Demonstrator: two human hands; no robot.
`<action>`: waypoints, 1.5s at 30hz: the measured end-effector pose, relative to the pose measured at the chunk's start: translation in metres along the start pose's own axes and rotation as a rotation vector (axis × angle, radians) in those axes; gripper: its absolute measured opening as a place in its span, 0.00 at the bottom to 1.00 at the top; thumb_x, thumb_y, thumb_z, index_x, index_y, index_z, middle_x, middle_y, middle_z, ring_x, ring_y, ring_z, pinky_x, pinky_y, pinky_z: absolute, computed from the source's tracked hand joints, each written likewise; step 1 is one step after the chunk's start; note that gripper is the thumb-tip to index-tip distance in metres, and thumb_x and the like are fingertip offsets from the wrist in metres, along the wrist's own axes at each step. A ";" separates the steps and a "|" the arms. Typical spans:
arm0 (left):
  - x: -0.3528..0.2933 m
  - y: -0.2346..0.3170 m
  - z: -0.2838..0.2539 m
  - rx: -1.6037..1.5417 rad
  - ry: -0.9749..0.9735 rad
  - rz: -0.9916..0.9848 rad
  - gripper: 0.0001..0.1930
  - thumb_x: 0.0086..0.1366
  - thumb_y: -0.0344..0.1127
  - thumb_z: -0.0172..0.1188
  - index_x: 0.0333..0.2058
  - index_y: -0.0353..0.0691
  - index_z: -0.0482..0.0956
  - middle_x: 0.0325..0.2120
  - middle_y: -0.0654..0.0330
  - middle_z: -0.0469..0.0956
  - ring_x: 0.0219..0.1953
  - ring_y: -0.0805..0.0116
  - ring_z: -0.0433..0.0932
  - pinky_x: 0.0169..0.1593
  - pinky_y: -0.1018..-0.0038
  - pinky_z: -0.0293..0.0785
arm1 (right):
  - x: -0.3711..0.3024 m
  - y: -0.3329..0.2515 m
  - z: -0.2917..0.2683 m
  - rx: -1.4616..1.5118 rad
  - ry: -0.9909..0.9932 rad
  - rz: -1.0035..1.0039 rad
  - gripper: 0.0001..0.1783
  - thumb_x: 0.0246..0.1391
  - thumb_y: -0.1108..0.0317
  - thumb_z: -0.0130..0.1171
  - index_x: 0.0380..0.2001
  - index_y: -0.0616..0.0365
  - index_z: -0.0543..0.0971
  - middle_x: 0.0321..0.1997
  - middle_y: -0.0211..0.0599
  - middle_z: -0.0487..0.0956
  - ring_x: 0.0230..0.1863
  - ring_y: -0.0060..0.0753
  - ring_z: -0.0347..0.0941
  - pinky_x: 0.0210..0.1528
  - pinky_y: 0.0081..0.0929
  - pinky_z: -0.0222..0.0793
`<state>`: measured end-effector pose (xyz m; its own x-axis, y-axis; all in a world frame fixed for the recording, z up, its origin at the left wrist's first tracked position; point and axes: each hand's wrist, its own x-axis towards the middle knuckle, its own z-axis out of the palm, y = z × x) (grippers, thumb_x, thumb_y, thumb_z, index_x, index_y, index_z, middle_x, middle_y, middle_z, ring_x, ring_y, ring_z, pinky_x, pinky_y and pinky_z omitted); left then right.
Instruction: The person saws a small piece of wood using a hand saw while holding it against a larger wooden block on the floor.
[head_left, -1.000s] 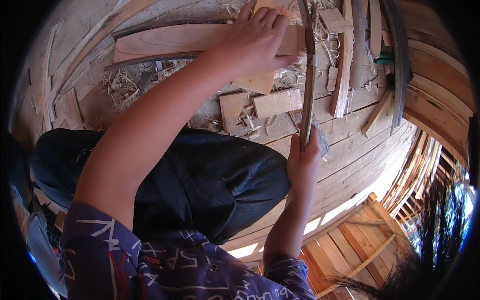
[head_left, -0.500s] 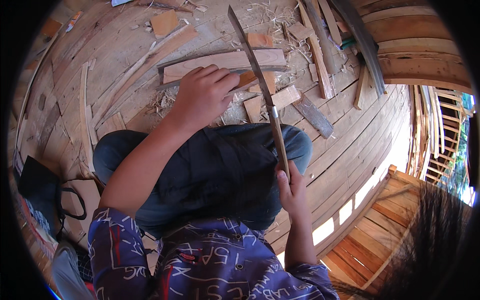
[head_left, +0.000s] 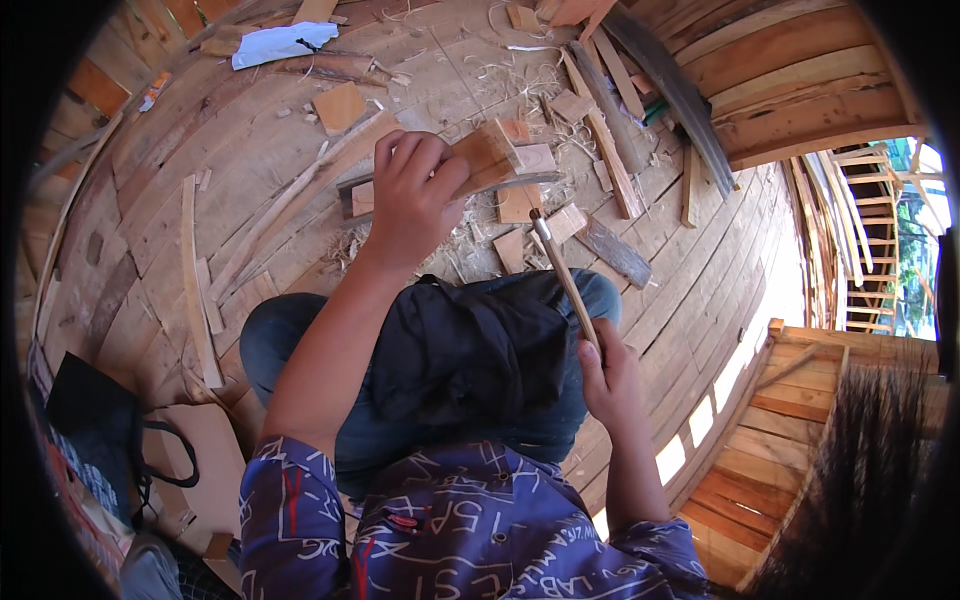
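Note:
My left hand (head_left: 412, 195) grips a short wooden block (head_left: 487, 157) by its left end, above a pale board (head_left: 538, 158) lying on the floor. In my right hand (head_left: 612, 375) is a long knife, closed round its wooden handle (head_left: 570, 288) with a metal collar at the far end. The blade can hardly be made out, as it is nearly edge-on. The collar sits just short of the block's right end, apart from it. Beneath both hands spreads black cloth (head_left: 465, 350) over my crossed legs.
Wood shavings and offcuts (head_left: 340, 108) litter the plank floor (head_left: 690, 300). Long strips (head_left: 192, 280) lie at the left, and a dark plank (head_left: 675, 95) leans at the far right. A black bag (head_left: 95, 415) and cardboard box (head_left: 205, 455) stand at the near left.
The long knife has swung down and forward, its blade turning from broadside to nearly edge-on. My left hand has raised the wooden block into plainer view. The whole view has also shifted.

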<state>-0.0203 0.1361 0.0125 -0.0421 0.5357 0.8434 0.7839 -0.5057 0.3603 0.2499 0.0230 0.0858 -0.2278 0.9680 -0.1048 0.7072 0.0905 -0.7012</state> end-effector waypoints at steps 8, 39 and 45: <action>-0.004 -0.006 0.001 -0.968 -0.577 -0.806 0.11 0.57 0.32 0.68 0.36 0.36 0.78 0.27 0.62 0.78 0.28 0.70 0.78 0.29 0.71 0.75 | 0.004 0.009 0.011 0.277 -0.069 0.088 0.15 0.64 0.59 0.49 0.38 0.62 0.73 0.19 0.28 0.67 0.22 0.20 0.63 0.26 0.24 0.59; -0.009 0.014 0.012 -0.289 -0.306 -0.223 0.10 0.54 0.36 0.68 0.31 0.36 0.82 0.27 0.56 0.80 0.28 0.52 0.79 0.32 0.67 0.75 | -0.011 0.023 0.009 -0.107 0.229 0.016 0.16 0.59 0.67 0.58 0.49 0.59 0.71 0.30 0.56 0.79 0.32 0.60 0.78 0.31 0.44 0.72; -0.010 0.016 0.013 -0.304 -0.336 -0.209 0.11 0.55 0.36 0.67 0.31 0.35 0.81 0.26 0.54 0.79 0.28 0.51 0.79 0.32 0.67 0.75 | -0.006 0.023 0.013 -0.153 0.217 -0.036 0.16 0.58 0.68 0.58 0.48 0.59 0.71 0.31 0.55 0.79 0.33 0.60 0.77 0.32 0.46 0.73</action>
<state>0.0005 0.1318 0.0049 0.0622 0.8097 0.5836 0.5619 -0.5116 0.6500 0.2583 0.0164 0.0611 -0.1174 0.9896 0.0834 0.7979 0.1440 -0.5854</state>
